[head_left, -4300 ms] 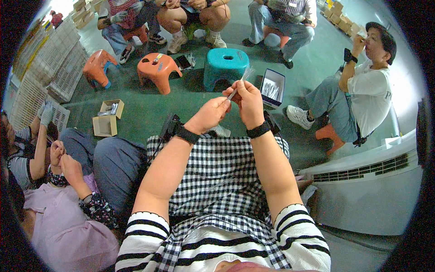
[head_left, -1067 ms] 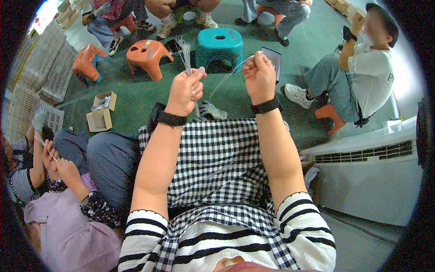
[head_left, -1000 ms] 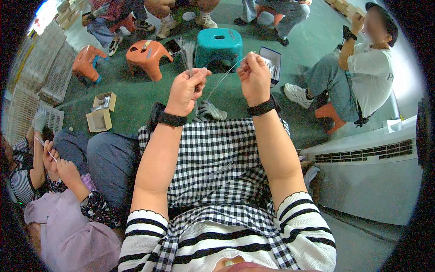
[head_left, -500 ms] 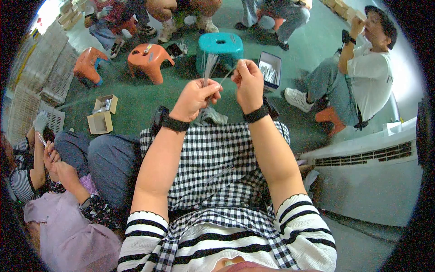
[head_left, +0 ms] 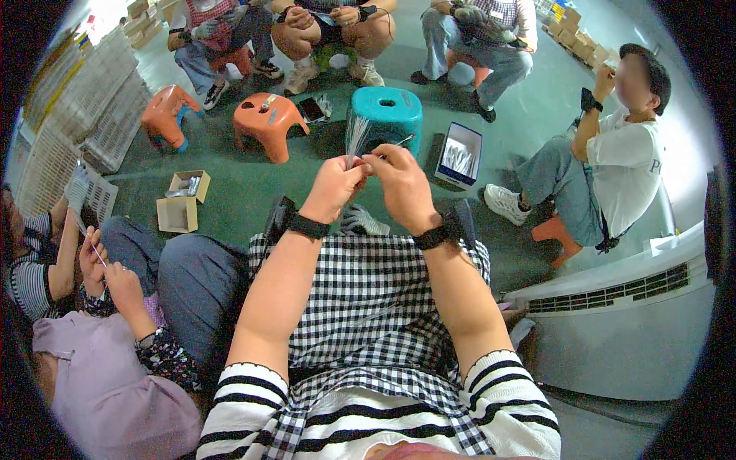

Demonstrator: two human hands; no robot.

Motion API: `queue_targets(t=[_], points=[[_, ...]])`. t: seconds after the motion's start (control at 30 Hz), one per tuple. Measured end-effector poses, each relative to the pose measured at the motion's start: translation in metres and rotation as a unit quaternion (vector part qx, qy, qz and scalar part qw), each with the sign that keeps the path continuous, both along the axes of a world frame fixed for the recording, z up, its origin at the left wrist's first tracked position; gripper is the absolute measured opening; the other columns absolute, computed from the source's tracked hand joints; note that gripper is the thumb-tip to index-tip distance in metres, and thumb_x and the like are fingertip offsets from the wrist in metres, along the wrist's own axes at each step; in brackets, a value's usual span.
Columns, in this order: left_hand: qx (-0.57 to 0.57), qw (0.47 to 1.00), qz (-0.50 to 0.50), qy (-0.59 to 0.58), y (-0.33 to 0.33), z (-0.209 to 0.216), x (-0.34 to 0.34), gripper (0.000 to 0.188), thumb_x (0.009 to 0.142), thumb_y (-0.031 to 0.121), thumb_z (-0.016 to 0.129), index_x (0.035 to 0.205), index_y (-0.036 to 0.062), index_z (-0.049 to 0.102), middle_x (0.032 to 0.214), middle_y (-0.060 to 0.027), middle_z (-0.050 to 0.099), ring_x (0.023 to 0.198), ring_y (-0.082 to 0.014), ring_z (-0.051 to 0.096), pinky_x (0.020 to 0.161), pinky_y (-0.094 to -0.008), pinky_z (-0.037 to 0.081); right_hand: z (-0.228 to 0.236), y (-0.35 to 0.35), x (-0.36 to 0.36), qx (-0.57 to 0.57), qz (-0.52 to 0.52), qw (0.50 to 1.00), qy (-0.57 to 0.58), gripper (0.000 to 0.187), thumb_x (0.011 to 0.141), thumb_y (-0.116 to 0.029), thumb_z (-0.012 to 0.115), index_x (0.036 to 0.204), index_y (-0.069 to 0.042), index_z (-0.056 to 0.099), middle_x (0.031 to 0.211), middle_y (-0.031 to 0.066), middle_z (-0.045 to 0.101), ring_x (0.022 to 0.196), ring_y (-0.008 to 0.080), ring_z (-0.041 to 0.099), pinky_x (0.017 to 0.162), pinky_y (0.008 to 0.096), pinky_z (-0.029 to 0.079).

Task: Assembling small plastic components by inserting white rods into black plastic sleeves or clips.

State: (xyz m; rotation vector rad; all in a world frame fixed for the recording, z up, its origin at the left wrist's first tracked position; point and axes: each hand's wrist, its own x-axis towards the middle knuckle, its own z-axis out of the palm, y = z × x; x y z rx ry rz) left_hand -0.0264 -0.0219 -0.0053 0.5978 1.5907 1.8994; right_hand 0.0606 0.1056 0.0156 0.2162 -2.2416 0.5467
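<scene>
My left hand (head_left: 335, 186) is closed around a bundle of thin, pale, translucent strips (head_left: 355, 136), which fan upward from the fist. Right beside it, my right hand (head_left: 402, 189) is pinched, its fingertips meeting the left thumb at the base of the bundle. A thin strip (head_left: 405, 141) sticks out above the right fingers; its other end is hidden by the hand. Both hands are raised in front of my checked apron (head_left: 360, 299). Below them a grey-white glove (head_left: 363, 221) shows at the apron's far edge.
A teal stool (head_left: 399, 107) stands just beyond my hands, with orange stools (head_left: 268, 119) to its left. An open box of silvery pieces (head_left: 460, 172) is at the right, a small cardboard box (head_left: 178, 216) at the left. Seated people surround me, one close at the left (head_left: 115, 368).
My right hand has come down and left, from holding a strip drawn out from the bundle to touching my left hand. The view has tilted slightly, so the surroundings sit lower.
</scene>
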Motion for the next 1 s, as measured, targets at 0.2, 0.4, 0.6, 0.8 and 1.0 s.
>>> queue_targets(t=[0.2, 0.4, 0.6, 0.8, 1.0], points=[[-0.034, 0.998, -0.009, 0.053, -0.005, 0.0, -0.004, 0.009, 0.084, 0.013, 0.053, 0.077, 0.0091, 0.058, 0.063, 0.0071, 0.049, 0.051, -0.002, 0.04, 0.046, -0.0196, 0.029, 0.005, -0.003, 0.003, 0.092, -0.002, 0.993, -0.07, 0.044, 0.064, 0.003, 0.056, 0.106, -0.007, 0.059, 0.097, 0.0073, 0.059, 0.089, 0.0261, 0.054, 0.08, 0.0322, 0.046], [-0.041, 0.997, -0.022, 0.066, -0.006, 0.005, -0.003, 0.008, 0.084, 0.015, 0.055, 0.08, 0.0082, 0.059, 0.066, 0.0065, 0.052, 0.051, -0.0022, 0.04, 0.046, -0.0189, 0.03, -0.005, 0.003, -0.001, 0.024, 0.002, 0.998, -0.066, 0.027, 0.072, -0.003, 0.054, 0.097, -0.007, 0.063, 0.086, 0.009, 0.061, 0.082, 0.0275, 0.056, 0.074, 0.035, 0.047], [-0.081, 0.994, -0.041, 0.064, -0.01, 0.012, -0.003, 0.012, 0.083, 0.018, 0.059, 0.085, 0.0056, 0.062, 0.069, 0.0039, 0.056, 0.053, -0.0022, 0.043, 0.049, -0.0182, 0.032, -0.003, 0.02, 0.0, -0.052, -0.032, 0.992, -0.107, 0.014, 0.076, -0.004, 0.056, 0.087, -0.007, 0.065, 0.08, 0.0116, 0.059, 0.079, 0.0297, 0.056, 0.07, 0.0386, 0.046], [-0.102, 0.981, -0.017, 0.166, -0.005, -0.006, -0.011, 0.014, 0.084, 0.017, 0.059, 0.086, 0.0042, 0.061, 0.07, 0.0032, 0.057, 0.061, -0.0047, 0.049, 0.056, -0.0198, 0.038, -0.005, 0.018, 0.001, -0.052, 0.006, 0.99, -0.132, 0.011, 0.076, -0.007, 0.059, 0.086, -0.005, 0.064, 0.079, 0.0111, 0.059, 0.08, 0.0302, 0.058, 0.069, 0.0373, 0.048], [-0.036, 0.986, -0.007, 0.16, -0.001, -0.009, -0.009, 0.014, 0.086, 0.017, 0.058, 0.085, 0.0036, 0.06, 0.074, 0.0031, 0.058, 0.062, -0.0054, 0.048, 0.057, -0.0207, 0.04, -0.009, 0.01, -0.004, -0.214, 0.001, 0.961, -0.178, 0.008, 0.081, -0.006, 0.058, 0.086, 0.0, 0.06, 0.074, 0.0089, 0.061, 0.067, 0.0207, 0.06, 0.061, 0.0308, 0.048]])
